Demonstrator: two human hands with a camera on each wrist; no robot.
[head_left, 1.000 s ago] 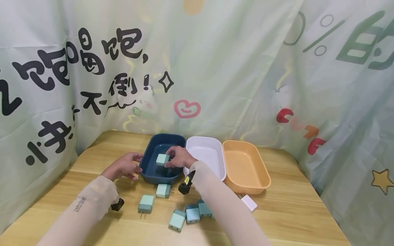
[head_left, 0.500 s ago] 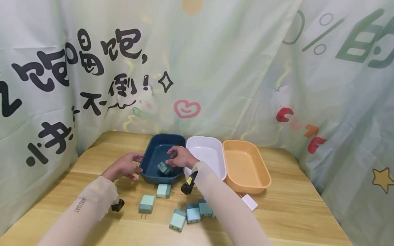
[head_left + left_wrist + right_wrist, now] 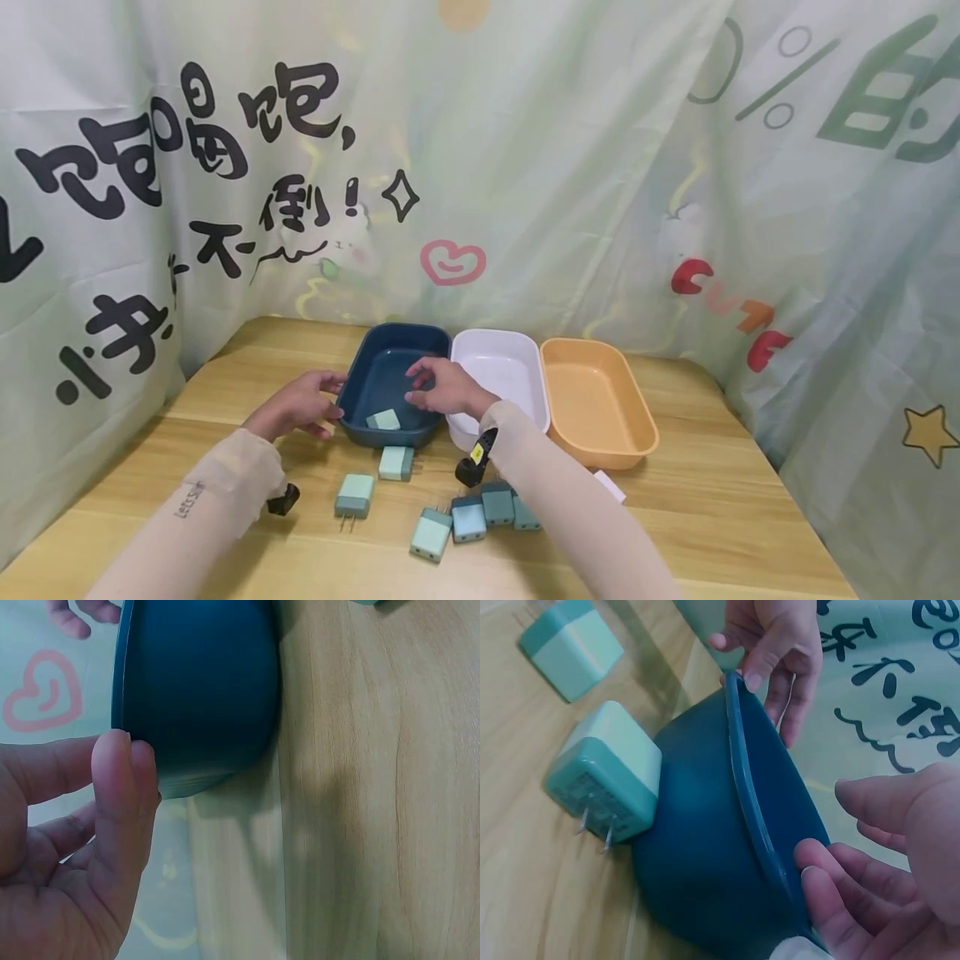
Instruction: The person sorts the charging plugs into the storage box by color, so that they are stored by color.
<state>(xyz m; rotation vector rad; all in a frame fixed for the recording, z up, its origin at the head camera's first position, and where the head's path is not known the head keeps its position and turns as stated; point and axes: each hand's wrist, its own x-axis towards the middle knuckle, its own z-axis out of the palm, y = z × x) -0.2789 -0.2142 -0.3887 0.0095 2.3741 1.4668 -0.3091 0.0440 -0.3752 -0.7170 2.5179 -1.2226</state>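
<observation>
My left hand (image 3: pixel 303 404) pinches the left rim of a dark blue bin (image 3: pixel 352 433); in the right wrist view its thumb and fingertips lie on both sides of the rim. Over the bin's right side hovers my right hand (image 3: pixel 442 387), thumb and fingers apart, holding nothing. Inside the bin, near its front wall, lies a pale green plug charger (image 3: pixel 385 419). Just in front of the bin sits another green charger (image 3: pixel 607 772), prongs showing in the right wrist view. A further green charger (image 3: pixel 355 496) lies a little nearer, prongs towards me.
A white bin (image 3: pixel 536 433) and an orange bin (image 3: pixel 600 457) stand right of the blue one. Several chargers lie near the right forearm: pale green (image 3: pixel 431 533), blue (image 3: pixel 468 518), teal (image 3: pixel 497 504). A white charger (image 3: pixel 609 487) is partly hidden. A printed curtain (image 3: pixel 525 167) hangs behind the table.
The right hand has let go of a green charger, which dropped and tipped into the blue bin. That hand has drawn slightly right with fingers spread. The left hand stays at the rim.
</observation>
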